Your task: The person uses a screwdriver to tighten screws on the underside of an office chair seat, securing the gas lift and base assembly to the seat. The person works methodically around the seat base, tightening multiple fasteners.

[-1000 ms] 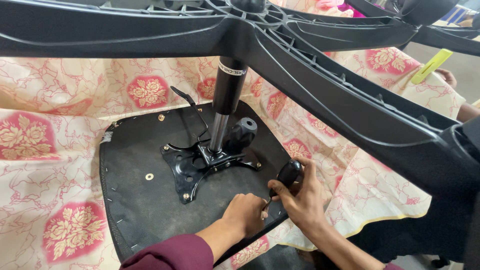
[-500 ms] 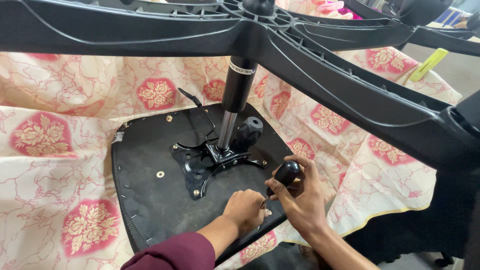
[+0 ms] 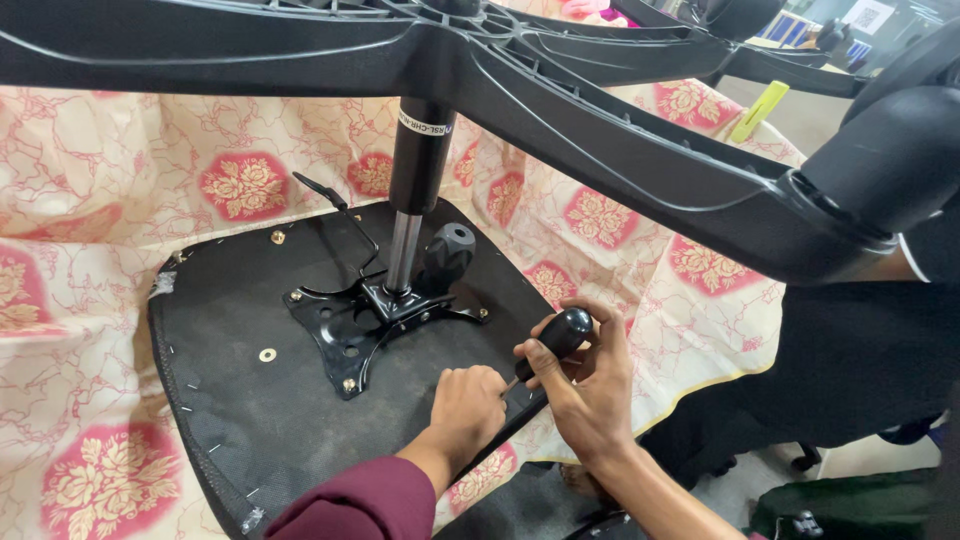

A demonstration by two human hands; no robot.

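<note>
Right at the fingers, the right hand [image 3: 590, 390] is wrapped around the black handle of a screwdriver [image 3: 556, 338], thumb and fingers curled closed about it, the tool slanting down towards the near edge of the seat. The left hand [image 3: 467, 408], coming out of a maroon sleeve [image 3: 360, 505], is bunched into a loose fist just beside the screwdriver's lower end, fingertips pressed down at the seat edge; whether it pinches anything small there I cannot tell.

Both hands work over the black underside of a chair seat [image 3: 240, 400], which lies upside down on a cream cloth with red flower patterns [image 3: 120, 200]. Bolted to the middle of the seat is a black metal mounting plate [image 3: 350, 335], with a round black knob [image 3: 447, 252] beside it and a thin lever [image 3: 340, 205] sticking out behind. From the plate a gas-lift column [image 3: 410, 200] stands upright, chrome below and black above, and carries the black star-shaped chair base [image 3: 600, 130], whose arms spread across the top of the view.
</note>
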